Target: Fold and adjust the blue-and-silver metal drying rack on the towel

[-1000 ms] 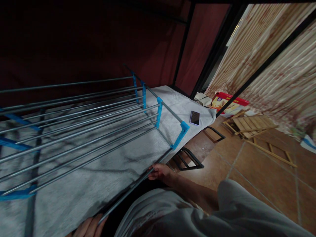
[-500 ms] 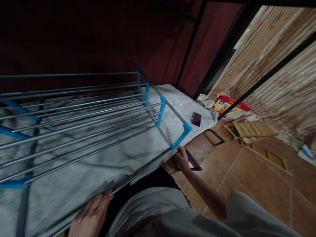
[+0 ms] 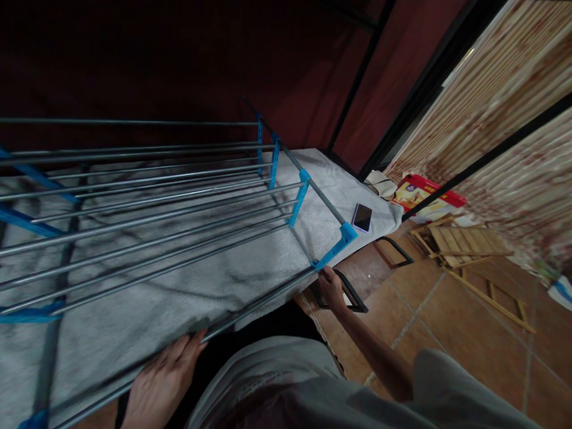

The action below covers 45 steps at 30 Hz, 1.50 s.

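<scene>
A shoe rack (image 3: 196, 210) of grey metal tubes with blue plastic joints lies on its side over a bed or bench covered in light grey cloth (image 3: 250, 280). My left hand (image 3: 167, 378) is closed over the rack's nearest tube, at the cloth's front edge; its thumb is hidden. Against the lower end of a blue corner joint (image 3: 335, 247), my right hand (image 3: 330, 288) grips the same tube near its right end, fingers curled. The rack's left end runs out of view.
A phone (image 3: 361, 217) lies on the cloth at right. Dark metal posts (image 3: 364, 74) rise behind it. On the tiled floor (image 3: 456, 339) are a folded wooden stool or frame (image 3: 473, 241) and a red and yellow box (image 3: 424, 199). A patterned curtain (image 3: 513, 113) hangs at right.
The view has shifted slightly, so rack, phone and floor items appear a little further right. Another blue joint shows at the lower left. Both hands keep their places on the tube.
</scene>
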### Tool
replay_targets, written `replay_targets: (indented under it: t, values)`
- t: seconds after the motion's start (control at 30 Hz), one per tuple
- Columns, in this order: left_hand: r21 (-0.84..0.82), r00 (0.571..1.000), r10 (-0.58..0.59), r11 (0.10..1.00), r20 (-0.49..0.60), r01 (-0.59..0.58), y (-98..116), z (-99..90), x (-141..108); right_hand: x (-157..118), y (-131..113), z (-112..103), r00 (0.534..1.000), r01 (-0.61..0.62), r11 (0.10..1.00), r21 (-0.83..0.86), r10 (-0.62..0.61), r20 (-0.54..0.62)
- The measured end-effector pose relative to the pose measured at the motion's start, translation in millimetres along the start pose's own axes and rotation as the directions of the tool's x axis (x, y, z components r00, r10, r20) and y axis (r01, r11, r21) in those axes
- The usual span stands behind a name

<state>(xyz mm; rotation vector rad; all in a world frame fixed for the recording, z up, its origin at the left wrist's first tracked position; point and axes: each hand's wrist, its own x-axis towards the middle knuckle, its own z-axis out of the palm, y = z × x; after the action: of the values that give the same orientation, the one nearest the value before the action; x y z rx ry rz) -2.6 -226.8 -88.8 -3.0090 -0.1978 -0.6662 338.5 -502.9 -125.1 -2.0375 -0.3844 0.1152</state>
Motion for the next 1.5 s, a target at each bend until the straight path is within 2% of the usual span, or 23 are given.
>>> replay_targets:
  t: [0.23, 0.5, 0.6, 0.77, 0.9, 0.93, 1.0, 1.07, 1.1, 1.17, 1.2, 1.27, 1.33, 1.4, 1.43, 1.5]
  values:
    - [0.007, 0.999, 0.014, 1.000, -0.038, -0.014, 3, -0.8, 5, -2, -4, 0, 1.000, 0.017, 0.999, 0.033, -0.016, -0.027]
    - [-0.006, 0.996, -0.065, 0.998, 0.061, 0.066, 3, 9.0, -4, -8, -14, 0, 1.000, -0.008, 0.997, 0.079, 0.009, -0.013]
    - [-0.034, 0.997, -0.068, 0.997, 0.043, 0.069, 3, 8.9, -3, -8, -15, -1, 1.000, -0.015, 0.999, 0.047, 0.017, -0.022]
    - [-0.088, 0.989, -0.134, 0.986, 0.058, 0.138, 5, 10.7, 1, -3, -16, -4, 0.998, -0.027, 0.998, 0.060, 0.024, 0.051]
    - [-0.079, 0.963, -0.230, 0.967, 0.143, 0.243, 23, -0.4, 5, -14, -10, -4, 0.990, -0.042, 0.966, 0.254, 0.006, 0.138]
    - [-0.068, 0.952, -0.254, 0.961, 0.169, 0.269, 29, -4.5, 7, -20, -6, -5, 0.993, -0.044, 0.959, 0.279, 0.011, 0.119]
    - [-0.052, 0.925, -0.285, 0.950, 0.253, 0.307, 38, -11.5, 13, -32, 2, -7, 0.999, -0.034, 0.968, 0.247, 0.025, 0.039]
    - [-0.054, 0.888, -0.328, 0.930, 0.322, 0.364, 43, -15.9, 17, -43, 7, -10, 0.999, 0.020, 0.986, 0.167, -0.027, 0.038]
    - [-0.061, 0.875, -0.344, 0.921, 0.340, 0.385, 45, -17.1, 19, -49, 5, -11, 0.993, 0.077, 0.992, 0.101, -0.086, 0.084]
    - [-0.074, 0.860, -0.364, 0.907, 0.358, 0.414, 48, -18.3, 19, -59, -6, -6, 0.938, 0.278, 0.961, -0.007, -0.269, 0.220]
    - [-0.075, 0.855, -0.369, 0.904, 0.365, 0.422, 50, -18.3, 18, -64, -16, 0, 0.881, 0.394, 0.918, -0.030, -0.369, 0.296]
    - [-0.069, 0.848, -0.372, 0.902, 0.378, 0.427, 53, -17.8, 17, -72, -40, 19, 0.721, 0.610, 0.792, -0.020, -0.544, 0.429]
    - [-0.065, 0.848, -0.373, 0.902, 0.377, 0.426, 56, -16.9, 17, -76, -65, 45, 0.528, 0.768, 0.640, 0.025, -0.656, 0.539]
    - [-0.071, 0.851, -0.382, 0.898, 0.360, 0.434, 57, -16.2, 19, -75, -83, 71, 0.358, 0.862, 0.502, 0.065, -0.695, 0.624]
    - [-0.076, 0.852, -0.392, 0.894, 0.348, 0.442, 57, -15.9, 20, -75, -90, 82, 0.297, 0.887, 0.456, 0.076, -0.688, 0.661]
    - [-0.090, 0.855, -0.408, 0.885, 0.320, 0.456, 57, -15.9, 22, -73, -97, 96, 0.235, 0.907, 0.415, 0.073, -0.642, 0.730]
